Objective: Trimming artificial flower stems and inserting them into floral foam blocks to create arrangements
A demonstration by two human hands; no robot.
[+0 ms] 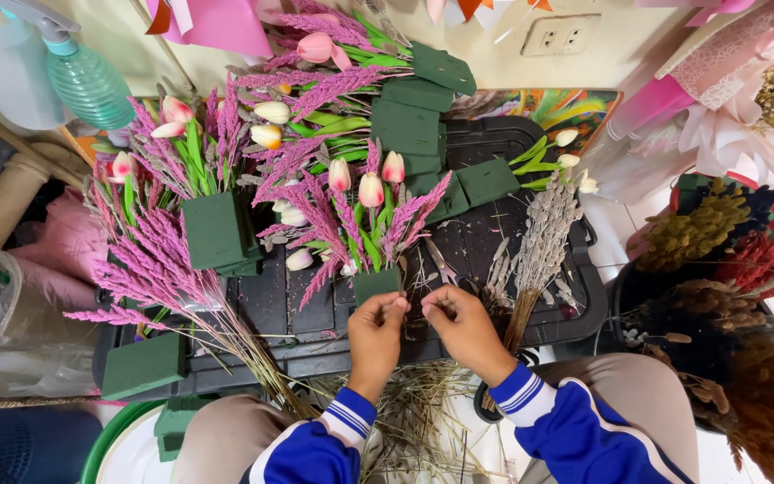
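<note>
My left hand (376, 333) pinches a thin stem at the base of a small green foam block (376, 283) that carries pink tulips (370, 189) and purple plume sprigs (315, 211). Close beside it, my right hand (460, 324) has its fingertips closed on something thin; I cannot tell what. Both hands hover over a black plastic crate lid (485, 242). Scissors (442, 263) lie on the lid just beyond my right hand.
More foam blocks (418, 125) with tulips and purple sprigs crowd the lid's far and left side. A bundle of pale dried stems (537, 251) lies right. A spray bottle (82, 76) stands far left. Dried flowers in a red bucket (736, 242) sit right. Cut stems litter my lap.
</note>
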